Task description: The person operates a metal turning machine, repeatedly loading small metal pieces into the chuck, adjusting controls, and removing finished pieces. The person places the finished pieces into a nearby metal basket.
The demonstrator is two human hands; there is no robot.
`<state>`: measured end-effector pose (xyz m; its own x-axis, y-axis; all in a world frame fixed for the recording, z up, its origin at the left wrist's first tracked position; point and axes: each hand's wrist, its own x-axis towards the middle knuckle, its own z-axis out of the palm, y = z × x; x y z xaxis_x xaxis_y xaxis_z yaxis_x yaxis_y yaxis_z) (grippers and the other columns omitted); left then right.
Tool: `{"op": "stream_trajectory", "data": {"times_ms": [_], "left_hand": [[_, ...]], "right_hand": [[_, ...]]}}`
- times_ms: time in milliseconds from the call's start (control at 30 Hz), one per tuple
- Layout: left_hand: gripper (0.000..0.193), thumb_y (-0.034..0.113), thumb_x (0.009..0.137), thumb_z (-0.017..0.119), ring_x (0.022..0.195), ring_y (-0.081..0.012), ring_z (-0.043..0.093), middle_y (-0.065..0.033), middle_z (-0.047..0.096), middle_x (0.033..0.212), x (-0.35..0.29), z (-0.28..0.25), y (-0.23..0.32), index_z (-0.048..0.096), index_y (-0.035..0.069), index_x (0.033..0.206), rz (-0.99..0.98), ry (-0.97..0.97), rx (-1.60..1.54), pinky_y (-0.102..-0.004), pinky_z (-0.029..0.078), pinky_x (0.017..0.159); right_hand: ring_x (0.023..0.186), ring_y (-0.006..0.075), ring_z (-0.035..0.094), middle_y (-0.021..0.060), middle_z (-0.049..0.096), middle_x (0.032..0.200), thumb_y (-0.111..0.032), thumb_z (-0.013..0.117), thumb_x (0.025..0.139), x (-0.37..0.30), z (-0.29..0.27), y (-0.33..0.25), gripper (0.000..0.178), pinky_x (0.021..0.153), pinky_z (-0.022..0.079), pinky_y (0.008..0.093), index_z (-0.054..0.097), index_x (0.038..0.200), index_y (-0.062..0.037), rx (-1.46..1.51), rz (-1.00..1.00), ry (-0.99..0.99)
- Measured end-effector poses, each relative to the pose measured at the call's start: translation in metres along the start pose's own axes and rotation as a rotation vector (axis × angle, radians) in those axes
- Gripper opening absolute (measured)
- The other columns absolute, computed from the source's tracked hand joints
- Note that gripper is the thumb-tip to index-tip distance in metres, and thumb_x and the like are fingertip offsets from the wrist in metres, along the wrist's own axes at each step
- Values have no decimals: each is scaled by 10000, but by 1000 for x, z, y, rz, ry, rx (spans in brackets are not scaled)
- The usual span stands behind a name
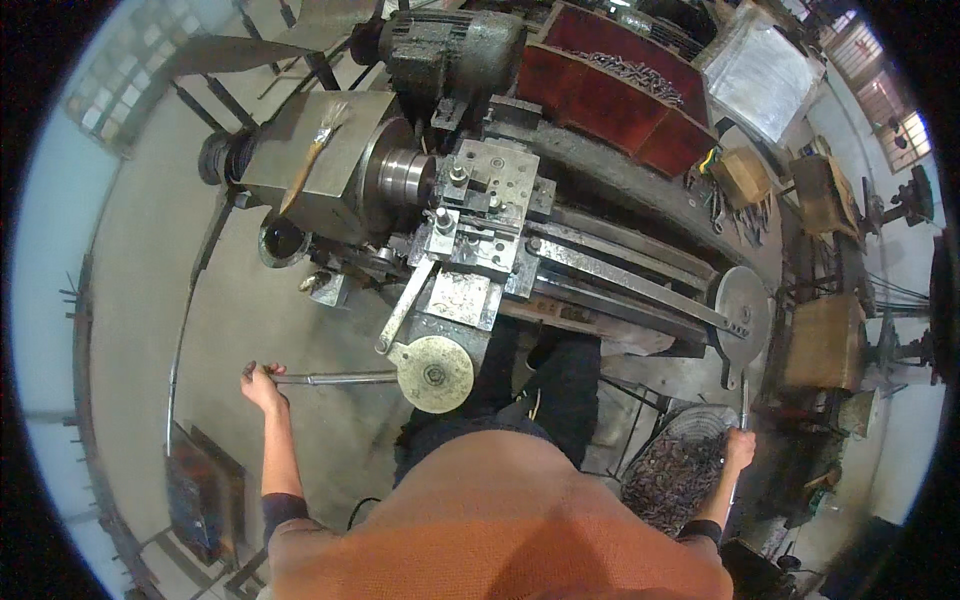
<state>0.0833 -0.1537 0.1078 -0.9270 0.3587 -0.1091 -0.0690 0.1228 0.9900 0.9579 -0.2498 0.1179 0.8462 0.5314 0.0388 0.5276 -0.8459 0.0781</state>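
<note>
The left hand (263, 387) is curled around the end of a metal lever (350, 379) at near left, joined to a round plate (435, 373). The right hand (739, 450) grips an upright rod (745, 398) at near right, below a grey disc (745, 312). A brush (305, 172) lies far left; a red bin (590, 102) stands beyond.

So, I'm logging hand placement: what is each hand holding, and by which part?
The left hand grips a metal lever near its outer end, away from the round disc. The right hand grips a second lever partway along.
</note>
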Motion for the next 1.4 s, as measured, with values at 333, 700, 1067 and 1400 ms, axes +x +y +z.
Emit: {"op": "stream_trajectory", "data": {"times_ms": [333,700,1067,1400], "left_hand": [[335,-40,750,404,512,-235,567,-177,566,675,8,1,-2,421,-104,1079,-9,-20,43,-333,502,518],[289,-54,768,388,569,-276,572,-194,537,724,11,1,0,413,-96,1053,-28,22,18,-394,531,524],[294,-32,756,388,498,-233,558,-180,554,665,13,4,-8,425,-95,1040,2,17,7,-325,497,484],[340,-37,724,381,506,-232,561,-191,568,677,15,-1,-12,448,-124,1046,40,20,30,-322,505,502]], "right_hand": [[869,367,602,191,628,922,-334,542,686,-9,-10,-27,400,765,475,444,625,952,-48,-52,120,15],[884,339,608,136,639,978,-359,610,659,4,-16,-65,485,762,475,436,606,1087,-130,-29,49,67],[826,365,606,182,635,878,-358,592,672,48,-9,-40,346,732,471,463,623,832,-53,-41,-16,105],[920,380,587,202,624,957,-366,571,663,10,-18,-58,434,792,453,443,653,977,-77,38,84,-35]]}}
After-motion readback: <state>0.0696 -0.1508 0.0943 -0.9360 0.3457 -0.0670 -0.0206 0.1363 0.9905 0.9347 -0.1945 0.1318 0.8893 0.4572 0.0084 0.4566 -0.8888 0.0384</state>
